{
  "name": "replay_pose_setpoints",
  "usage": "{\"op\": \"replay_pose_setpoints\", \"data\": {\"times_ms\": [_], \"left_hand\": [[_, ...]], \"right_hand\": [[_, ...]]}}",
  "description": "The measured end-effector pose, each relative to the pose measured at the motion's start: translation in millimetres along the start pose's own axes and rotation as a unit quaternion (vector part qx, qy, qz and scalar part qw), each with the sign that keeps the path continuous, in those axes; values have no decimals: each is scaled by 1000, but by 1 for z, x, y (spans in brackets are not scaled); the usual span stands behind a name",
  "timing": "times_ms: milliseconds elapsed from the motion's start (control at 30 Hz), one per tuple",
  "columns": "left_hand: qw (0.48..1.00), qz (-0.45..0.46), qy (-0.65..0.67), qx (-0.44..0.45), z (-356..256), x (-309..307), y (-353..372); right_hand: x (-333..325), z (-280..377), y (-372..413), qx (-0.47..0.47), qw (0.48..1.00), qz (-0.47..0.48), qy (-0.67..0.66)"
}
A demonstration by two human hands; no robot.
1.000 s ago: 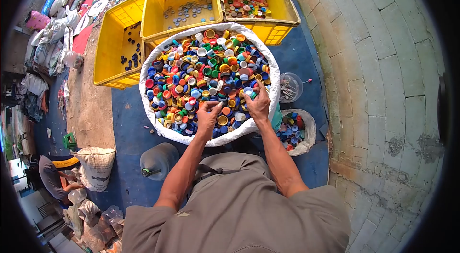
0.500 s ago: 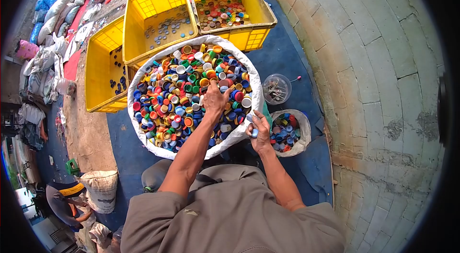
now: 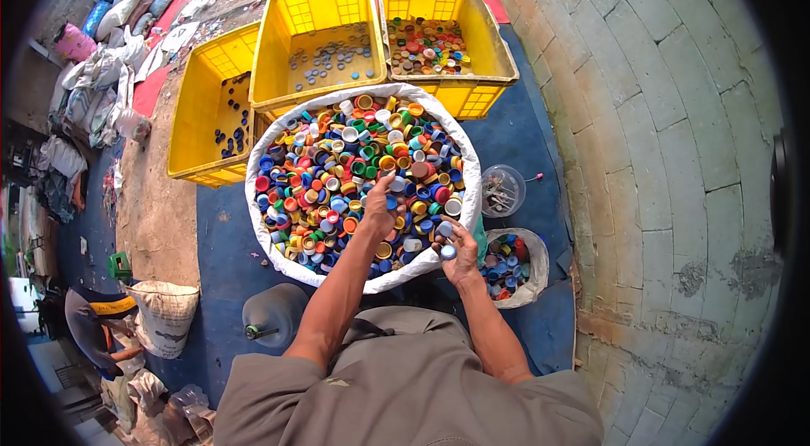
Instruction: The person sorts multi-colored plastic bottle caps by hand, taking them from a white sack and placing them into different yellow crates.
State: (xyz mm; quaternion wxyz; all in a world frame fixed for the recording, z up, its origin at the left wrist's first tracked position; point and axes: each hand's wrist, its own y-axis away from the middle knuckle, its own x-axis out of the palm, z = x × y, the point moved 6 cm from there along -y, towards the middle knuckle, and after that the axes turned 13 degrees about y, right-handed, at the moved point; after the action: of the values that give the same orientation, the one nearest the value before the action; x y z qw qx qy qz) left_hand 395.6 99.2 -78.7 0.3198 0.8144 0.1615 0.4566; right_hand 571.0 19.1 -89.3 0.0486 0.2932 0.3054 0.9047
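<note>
A white-rimmed sack is full of mixed plastic bottle caps in many colours. Over the caps, slightly right of the middle, my left hand has its fingers curled round what looks like a blue bottle cap; part of the grip is hidden. By the sack's near right rim, my right hand is closed on light blue bottle caps, two of which show at its fingers. Just right of that hand stands a smaller whitish sack with mostly blue and some red caps inside.
Three yellow crates with sorted caps stand beyond the big sack. A clear round tub sits right of it, before a block wall. A large bottle lies near my left side. At lower left, another person bends beside a sack.
My left hand has drawn back toward me, its spread fingers now curled. My right hand still holds its caps, turned slightly. The whole view has shifted, showing the large bottle more fully.
</note>
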Motion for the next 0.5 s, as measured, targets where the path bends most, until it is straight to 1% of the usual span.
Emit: {"op": "replay_pose_setpoints", "data": {"times_ms": [33,133,167,233,267,333,367,400,467,500], "left_hand": [[997,45,58,-28,-6,-3,7],[992,76,101,-15,-25,-26,22],[989,80,126,-16,-29,-38,23],[982,63,175,10,-31,-63,21],[977,55,207,18,-33,-75,20],[972,-2,233,16,-35,-92,20],[971,-15,239,16,-38,-96,16],[969,-27,245,16,-42,-98,12],[961,-93,259,-5,-65,-78,10],[958,-61,279,-3,-81,-65,-1]], "right_hand": [[8,-2,-3,5,1000,13,-1],[33,-11,-11,16,997,71,-27],[40,-16,-13,29,996,69,-48],[58,-28,-17,62,991,62,-98],[59,-37,-21,81,991,20,-108],[72,-49,-23,126,981,7,-146],[76,-56,-28,133,982,-4,-132],[85,-56,-32,141,982,-40,-123],[103,-52,-57,121,984,-45,-121],[116,-46,-79,112,985,-10,-133]]}}
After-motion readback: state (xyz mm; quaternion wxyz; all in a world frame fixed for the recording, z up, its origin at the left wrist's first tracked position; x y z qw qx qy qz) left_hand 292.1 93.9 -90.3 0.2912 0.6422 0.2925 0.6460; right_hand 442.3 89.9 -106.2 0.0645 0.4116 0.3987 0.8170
